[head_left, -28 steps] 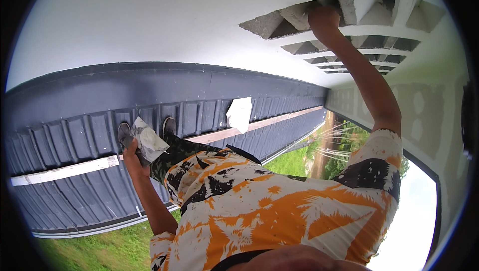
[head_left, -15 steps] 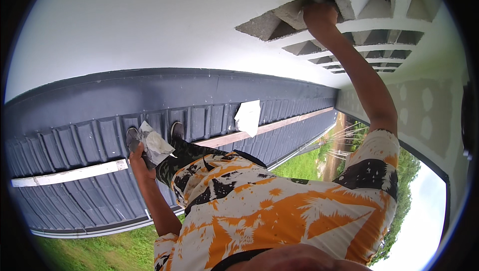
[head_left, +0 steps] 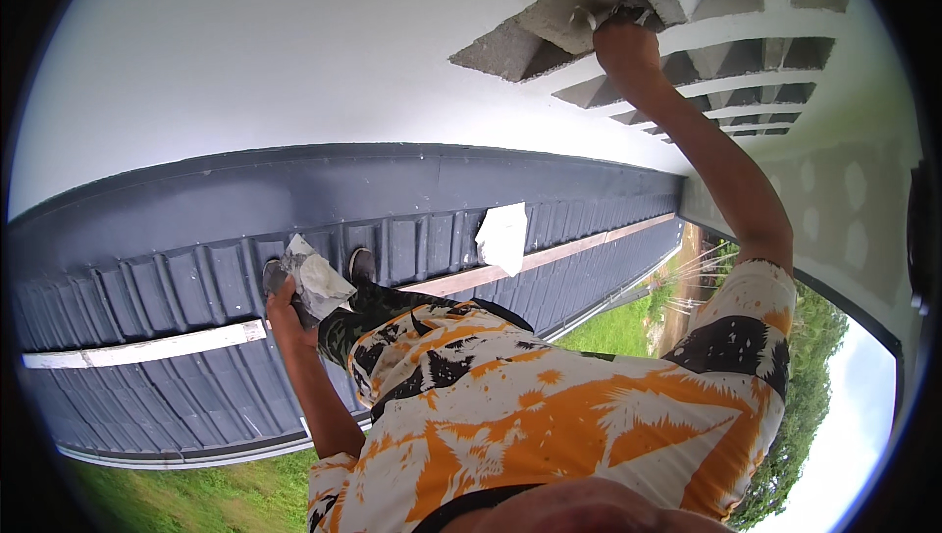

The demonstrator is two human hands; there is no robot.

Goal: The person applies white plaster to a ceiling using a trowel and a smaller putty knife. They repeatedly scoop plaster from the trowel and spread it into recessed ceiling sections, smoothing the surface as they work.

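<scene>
My right hand (head_left: 628,45) is closed and raised into one of the triangular hollows of a concrete block screen (head_left: 579,18). It grips a small tool with a pale, curved end (head_left: 584,19); its kind is too blurred to make out. Low by my legs, my left hand (head_left: 287,309) is closed on the edge of a flat plate (head_left: 323,285) that carries a whitish paste, smeared grey on one side. The palm side of that hand is hidden.
A smooth white wall (head_left: 275,52) rises ahead. My shoes stand on dark ribbed metal roofing (head_left: 412,239). On it lie a white sheet (head_left: 503,238), a reddish plank (head_left: 549,258) and a white-stained board (head_left: 147,345). Grass (head_left: 196,494) lies beyond the roof edge.
My right hand has shifted slightly down in the hollow, and the tool's pale end now shows. My left hand still holds the plate. The whole view has shifted slightly.
</scene>
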